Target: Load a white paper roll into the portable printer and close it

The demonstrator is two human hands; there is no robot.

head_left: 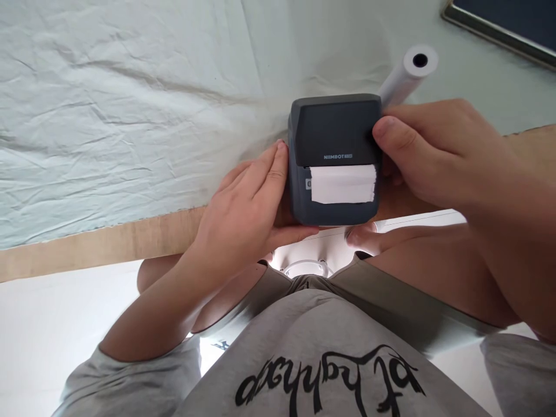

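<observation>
1. NIIMBOT label printer (336, 215) was held at near edge of table (130, 234).
2. Grip: both hands clamped on printer. L hand (243, 200) had fingers agst. its side, thumb at lower edge; R hand (443, 150) had thumb on upper rt. edge, other fingers mostly hidden.
3. Done (judged): cover (336, 124) was down, paper strip (343, 184) out below it.
4. O/S (judged): strip wasn't yet detached; print n/v.
5. Paper roll (397, 84) lay beyond R hand; contact unclear.

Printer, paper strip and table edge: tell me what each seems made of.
Printer: probably matte plastic, from its smooth, dark molded shell.
Paper strip: apparently matte paper; white, with uneven, torn-looking edges.
Table edge: likely wood, perhaps veneer; dull, mottled tan.
</observation>
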